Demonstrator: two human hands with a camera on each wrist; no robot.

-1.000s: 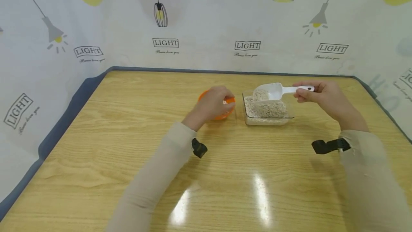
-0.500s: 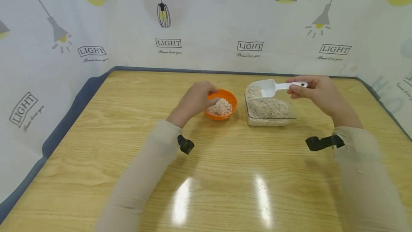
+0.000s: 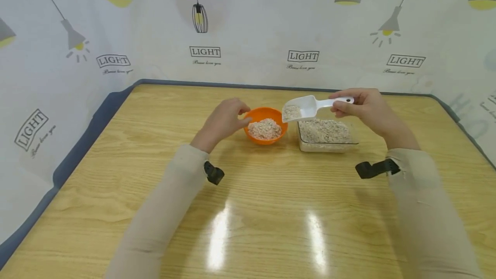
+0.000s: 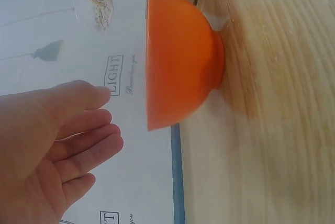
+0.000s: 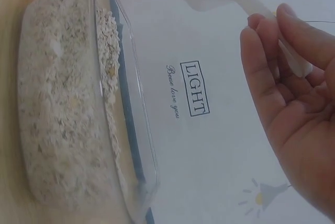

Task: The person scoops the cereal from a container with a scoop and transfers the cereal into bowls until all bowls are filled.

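Note:
My right hand (image 3: 364, 109) pinches the handle of a white scoop (image 3: 308, 107) between thumb and fingers. Oat flakes lie in the scoop, and its front lip overlaps the right rim of an orange bowl (image 3: 284, 128) in the head view. The bowl stands on the table and holds a heap of oats (image 3: 265, 128). My left hand (image 3: 222, 122) is at the bowl's left side; in the left wrist view its fingers (image 4: 89, 156) are loosely bent, apart from the bowl, with nothing in them. Below the scoop is a clear rectangular container (image 3: 323, 146) full of oats.
A wood-grain table (image 3: 271, 201) carries the bowl and the container close together toward its back. A pale wall covering (image 3: 248, 25) with printed lamps rises behind it and along the sides. A dark strip (image 3: 217, 84) runs along the table's back edge.
The oat-filled scoop has moved left, from over the container to the bowl's right rim. My left hand has drawn back leftward from over the bowl, uncovering the oats inside.

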